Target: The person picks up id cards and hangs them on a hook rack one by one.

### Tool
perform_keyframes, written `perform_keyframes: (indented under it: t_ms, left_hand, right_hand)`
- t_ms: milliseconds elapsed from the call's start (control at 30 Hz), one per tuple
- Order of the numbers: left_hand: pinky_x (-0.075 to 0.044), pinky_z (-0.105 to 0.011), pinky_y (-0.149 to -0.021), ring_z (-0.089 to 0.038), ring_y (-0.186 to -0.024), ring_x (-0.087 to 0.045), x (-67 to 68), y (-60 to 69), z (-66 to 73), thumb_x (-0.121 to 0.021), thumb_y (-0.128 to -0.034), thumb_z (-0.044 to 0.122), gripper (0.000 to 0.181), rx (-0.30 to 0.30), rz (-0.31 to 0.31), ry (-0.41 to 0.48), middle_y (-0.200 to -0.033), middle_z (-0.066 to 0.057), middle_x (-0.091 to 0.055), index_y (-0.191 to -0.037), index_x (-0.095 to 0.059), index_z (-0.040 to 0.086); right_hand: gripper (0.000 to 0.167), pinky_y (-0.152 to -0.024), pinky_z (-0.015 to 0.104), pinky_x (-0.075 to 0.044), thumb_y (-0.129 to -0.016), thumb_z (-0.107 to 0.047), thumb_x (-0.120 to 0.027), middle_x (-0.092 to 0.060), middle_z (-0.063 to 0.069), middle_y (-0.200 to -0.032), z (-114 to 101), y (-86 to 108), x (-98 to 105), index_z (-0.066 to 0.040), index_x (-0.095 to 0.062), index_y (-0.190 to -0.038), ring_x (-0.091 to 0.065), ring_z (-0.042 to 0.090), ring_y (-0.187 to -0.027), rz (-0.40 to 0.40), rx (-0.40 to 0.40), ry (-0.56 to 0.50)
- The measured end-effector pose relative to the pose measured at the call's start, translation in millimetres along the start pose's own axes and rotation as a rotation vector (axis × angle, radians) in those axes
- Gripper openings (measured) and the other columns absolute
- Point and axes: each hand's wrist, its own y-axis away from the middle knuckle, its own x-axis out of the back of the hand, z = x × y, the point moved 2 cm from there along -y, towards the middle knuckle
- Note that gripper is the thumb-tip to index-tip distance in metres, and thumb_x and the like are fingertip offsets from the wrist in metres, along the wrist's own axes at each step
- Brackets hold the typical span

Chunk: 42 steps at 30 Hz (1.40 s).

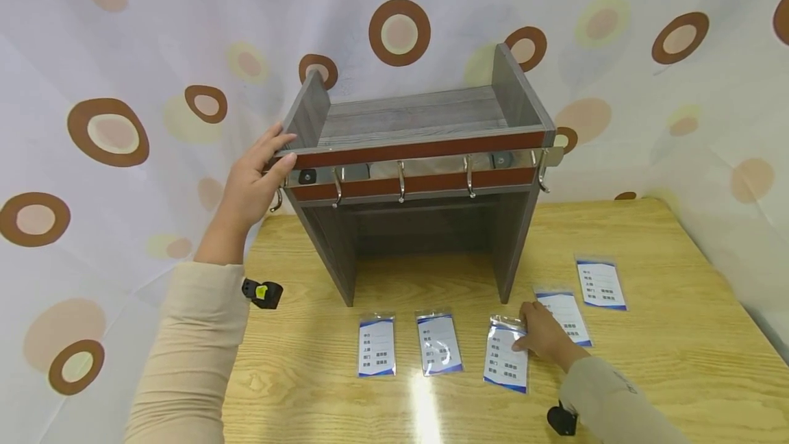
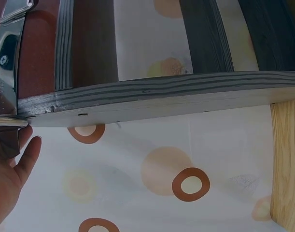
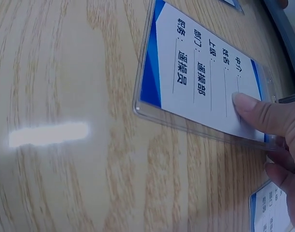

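A grey wooden rack (image 1: 413,146) with a row of metal hooks stands on the table. My left hand (image 1: 249,180) is at its upper left front corner, fingers on the side panel and thumb at the front edge; in the left wrist view the hand (image 2: 9,179) is partly cut off. My right hand (image 1: 545,336) pinches the right edge of a clear-sleeved badge (image 1: 507,356), its thumb on the face in the right wrist view, where the badge (image 3: 200,72) lies above the wood surface and the hand (image 3: 280,130) comes from the right.
Two badges (image 1: 377,347) (image 1: 439,342) lie to the left of the pinched one. Two others (image 1: 564,314) (image 1: 601,284) lie at its right, one partly behind my right hand. A patterned cloth (image 1: 394,33) hangs behind the wooden table (image 1: 672,362).
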Motion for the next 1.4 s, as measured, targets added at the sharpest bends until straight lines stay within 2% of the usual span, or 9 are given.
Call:
perform_keyframes:
  t_ms: [133,400,567,833,1033,1400]
  left_hand:
    - [-0.035,-0.042,-0.087,-0.018,-0.121,-0.030,-1.0,-0.1,-0.2,-0.042,-0.0906,0.032,0.043,0.000,0.007,0.005,-0.140,0.003,-0.022,-0.129,-0.042,0.011]
    - [-0.035,-0.041,-0.087,-0.016,-0.122,-0.030,-2.2,-0.1,0.0,-0.043,-0.0899,0.033,0.044,0.003,0.024,0.025,-0.140,0.000,-0.025,-0.128,-0.044,0.011]
    - [-0.034,-0.041,-0.090,-0.016,-0.123,-0.028,-2.3,-0.9,-0.8,-0.044,-0.0896,0.033,0.044,0.004,0.029,0.026,-0.139,-0.001,-0.025,-0.128,-0.044,0.011]
    - [-0.032,-0.039,-0.092,-0.013,-0.124,-0.025,-2.0,0.1,-0.1,-0.043,-0.0898,0.033,0.044,0.017,0.028,0.025,-0.139,0.003,-0.024,-0.129,-0.042,0.014]
    - [-0.032,-0.038,-0.093,-0.014,-0.122,-0.029,-1.8,-0.7,-2.7,-0.046,-0.0893,0.031,0.044,0.014,0.046,0.056,-0.138,0.002,-0.027,-0.129,-0.042,0.010]
    - [-0.033,-0.031,-0.093,-0.010,-0.121,-0.031,3.0,-3.4,-2.0,-0.052,-0.0864,0.028,0.045,0.044,0.062,0.095,-0.136,0.002,-0.033,-0.127,-0.045,0.012]
  right_hand:
    - [0.041,-0.059,0.031,-0.037,-0.063,-0.012,-0.075,-0.045,0.005,-0.075,4,3.4,3,0.000,-0.044,-0.087,-0.041,0.018,-0.066,0.001,-0.044,-0.089]
    - [0.034,-0.061,0.031,-0.039,-0.071,-0.006,-0.068,-0.049,0.008,-0.083,6,10.2,10,0.003,-0.044,-0.094,-0.044,0.019,-0.071,0.061,-0.078,-0.239]
    - [0.029,-0.060,0.029,-0.039,-0.076,-0.005,-0.064,-0.048,0.007,-0.083,2,11.3,13,0.003,-0.045,-0.096,-0.042,0.018,-0.072,0.083,-0.082,-0.287]
    - [0.022,-0.058,0.027,-0.043,-0.081,-0.002,-0.057,-0.053,0.011,-0.090,-5,13.6,17,0.002,-0.046,-0.100,-0.049,0.020,-0.078,0.102,-0.090,-0.371]
    - [0.021,-0.053,0.024,-0.041,-0.083,-0.004,-0.055,-0.054,0.009,-0.086,-18,17.5,29,0.002,-0.047,-0.102,-0.047,0.016,-0.070,0.116,-0.057,-0.423]
    - [0.025,-0.058,0.020,-0.043,-0.083,-0.005,-0.056,-0.053,0.009,-0.088,-43,22.2,57,0.003,-0.052,-0.106,-0.048,0.013,-0.073,0.193,0.038,-0.453]
